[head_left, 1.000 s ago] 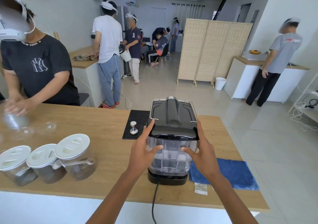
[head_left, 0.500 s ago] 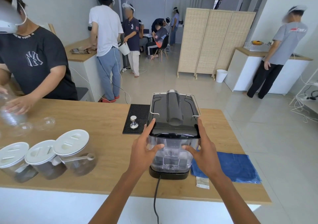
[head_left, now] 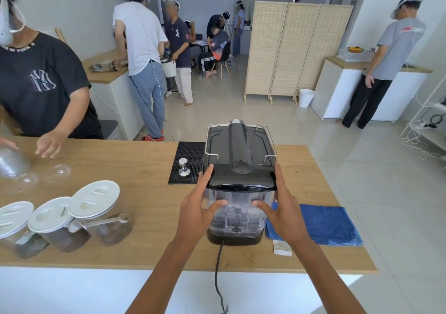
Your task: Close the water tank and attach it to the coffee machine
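Your left hand [head_left: 198, 207] and your right hand [head_left: 282, 211] both hold the clear water tank [head_left: 237, 213], one on each side wall. The fingers are spread wide, the thumbs press on the face turned to you, and the first fingers reach up along the black lid [head_left: 241, 181]. The tank stands against the back of the coffee machine [head_left: 239, 149], over the black base [head_left: 234, 239], near the middle of the wooden counter [head_left: 135, 169].

The lid looks shut, and the tank seems close to its seat, but I cannot tell if it is fully down and locked.

What could go wrong, in my judgement:

- If you push the tank down tilted, one lower corner can catch, and the valve under it will not meet the base. Then water may leak.
- The walls are smooth plastic. If your palms slip, the tank can jump and the lid can open.
- A hard push forward, to 12 o'clock, can slide the whole machine on the counter. The tamper [head_left: 184, 167] on the black mat [head_left: 188, 161], at 10 o'clock just beside the machine, could be knocked.
- The power cable [head_left: 218, 272] hangs at 6 o'clock over the edge. Your forearms are near it, so a pull on it may drag the machine.
- The blue cloth [head_left: 323, 224] at 3 o'clock touches the base; keep it out from under the tank.
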Demonstrator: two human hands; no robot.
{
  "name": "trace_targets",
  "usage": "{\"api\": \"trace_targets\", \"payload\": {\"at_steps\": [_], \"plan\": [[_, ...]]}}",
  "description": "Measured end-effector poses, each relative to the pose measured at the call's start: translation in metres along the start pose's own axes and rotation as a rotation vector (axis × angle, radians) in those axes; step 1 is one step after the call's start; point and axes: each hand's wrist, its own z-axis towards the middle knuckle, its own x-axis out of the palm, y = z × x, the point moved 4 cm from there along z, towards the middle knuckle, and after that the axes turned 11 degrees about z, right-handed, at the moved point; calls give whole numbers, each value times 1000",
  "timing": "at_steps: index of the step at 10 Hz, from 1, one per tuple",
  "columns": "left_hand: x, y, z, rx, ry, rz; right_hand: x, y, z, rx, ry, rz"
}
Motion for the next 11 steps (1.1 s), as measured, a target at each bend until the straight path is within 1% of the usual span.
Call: {"api": "trace_targets", "payload": {"at_steps": [2, 4, 6, 7, 8, 9, 10, 11], "plan": [[1, 4, -1, -15, 6, -30, -2, 0, -2, -6, -9, -2], [-2, 5, -1, 13, -7, 1, 0, -1, -2, 28, 18, -6], [4, 17, -9, -23, 4, 34, -1, 1, -6, 41, 39, -73], [2, 20, -19, -36, 12, 101, -1, 1, -12, 41, 9, -60], [2, 24, -33, -51, 49, 132, -1, -10, -21, 87, -27, -43], [7, 47, -52, -104, 132, 233, 2, -23, -31, 141, -22, -65], [16, 77, -72, -194, 287, 341, 12, -50, -44, 151, 0, -113], [30, 100, -86, -297, 443, 383, 31, -89, -61, 248, 47, -201]]}}
